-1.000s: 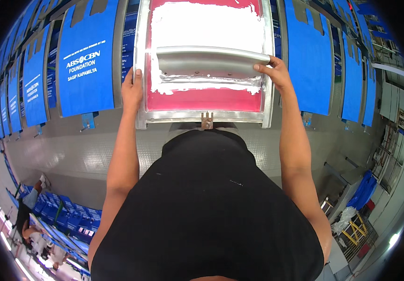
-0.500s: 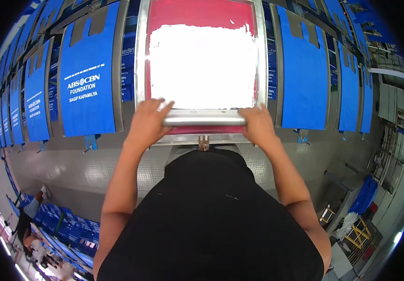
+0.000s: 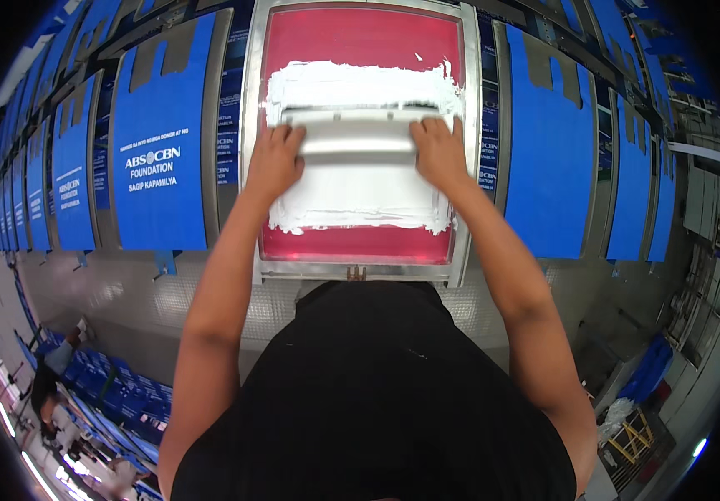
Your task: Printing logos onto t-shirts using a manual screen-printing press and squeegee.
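Note:
A metal-framed printing screen (image 3: 253, 83) lies before me, its mesh red (image 3: 351, 33) at the far and near ends. White ink (image 3: 360, 196) covers the middle in a broad, rough-edged patch. Across that patch lies a wide squeegee (image 3: 358, 138) with a pale metal holder. My left hand (image 3: 276, 159) is closed round its left end. At the other end my right hand (image 3: 441, 154) grips it, fingers over the far side. The blade's edge is mostly hidden beneath the holder.
On both sides stand rows of flat boards bearing blue cut pieces; the left piece (image 3: 159, 108) has white print, the right piece (image 3: 548, 150) is plain. A hinge bracket (image 3: 356, 273) sits at the screen's near edge. A person is at the lower left, beside stacked blue pieces.
Both hands have pushed the squeegee away from me, from the ink's near edge to its far part. White ink now shows on the near side of the squeegee.

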`<move>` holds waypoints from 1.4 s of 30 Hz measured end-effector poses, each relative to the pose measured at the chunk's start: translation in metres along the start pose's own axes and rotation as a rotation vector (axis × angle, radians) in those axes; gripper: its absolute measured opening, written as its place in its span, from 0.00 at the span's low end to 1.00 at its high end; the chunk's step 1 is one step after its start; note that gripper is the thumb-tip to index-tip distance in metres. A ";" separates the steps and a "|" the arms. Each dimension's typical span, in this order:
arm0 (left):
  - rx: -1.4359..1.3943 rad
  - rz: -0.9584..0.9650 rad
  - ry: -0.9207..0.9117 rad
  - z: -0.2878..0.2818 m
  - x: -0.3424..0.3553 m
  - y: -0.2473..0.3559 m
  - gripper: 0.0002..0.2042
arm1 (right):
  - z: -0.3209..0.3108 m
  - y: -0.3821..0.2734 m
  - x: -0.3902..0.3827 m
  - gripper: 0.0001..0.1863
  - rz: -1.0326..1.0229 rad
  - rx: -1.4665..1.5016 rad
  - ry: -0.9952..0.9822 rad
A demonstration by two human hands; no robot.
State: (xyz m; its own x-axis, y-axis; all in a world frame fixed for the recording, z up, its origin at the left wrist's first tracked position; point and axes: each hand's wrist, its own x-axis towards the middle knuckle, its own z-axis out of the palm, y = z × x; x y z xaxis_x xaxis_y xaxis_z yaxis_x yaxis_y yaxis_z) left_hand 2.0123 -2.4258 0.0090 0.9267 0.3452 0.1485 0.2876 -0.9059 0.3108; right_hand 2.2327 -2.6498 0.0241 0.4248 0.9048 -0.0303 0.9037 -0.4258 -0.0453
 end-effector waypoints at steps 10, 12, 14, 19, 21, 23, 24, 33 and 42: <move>-0.086 -0.061 -0.222 -0.080 -0.102 0.075 0.17 | -0.080 -0.054 -0.130 0.20 0.026 0.270 -0.162; -0.222 -0.026 -0.120 -0.061 -0.111 0.079 0.21 | -0.066 -0.058 -0.137 0.14 0.055 0.210 -0.132; -0.199 -0.061 -0.197 -0.057 -0.107 0.076 0.20 | -0.062 -0.053 -0.127 0.16 0.082 0.211 -0.244; -0.183 -0.097 -0.233 -0.046 -0.128 0.076 0.21 | -0.063 -0.055 -0.129 0.19 0.114 0.207 -0.404; -0.192 -0.088 -0.163 -0.035 -0.147 0.080 0.23 | -0.043 -0.067 -0.157 0.20 0.079 0.253 -0.112; -0.193 -0.057 -0.138 -0.025 -0.140 0.069 0.25 | -0.025 -0.050 -0.141 0.20 0.054 0.261 -0.008; -0.145 -0.072 -0.119 -0.016 -0.117 0.056 0.23 | -0.020 -0.043 -0.129 0.20 0.028 0.271 0.089; -0.009 -0.194 -0.170 -0.049 0.083 -0.005 0.19 | -0.062 0.030 0.063 0.20 0.033 0.050 -0.122; -0.112 -0.087 -0.138 -0.024 -0.100 0.057 0.19 | -0.035 -0.039 -0.106 0.22 0.082 0.252 -0.145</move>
State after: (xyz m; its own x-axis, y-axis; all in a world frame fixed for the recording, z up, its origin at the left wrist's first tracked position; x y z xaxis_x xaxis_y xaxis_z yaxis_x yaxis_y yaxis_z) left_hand 1.9300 -2.5058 0.0345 0.9263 0.3766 -0.0113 0.3461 -0.8387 0.4204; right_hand 2.1539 -2.7291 0.0640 0.4674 0.8645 -0.1851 0.8171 -0.5023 -0.2827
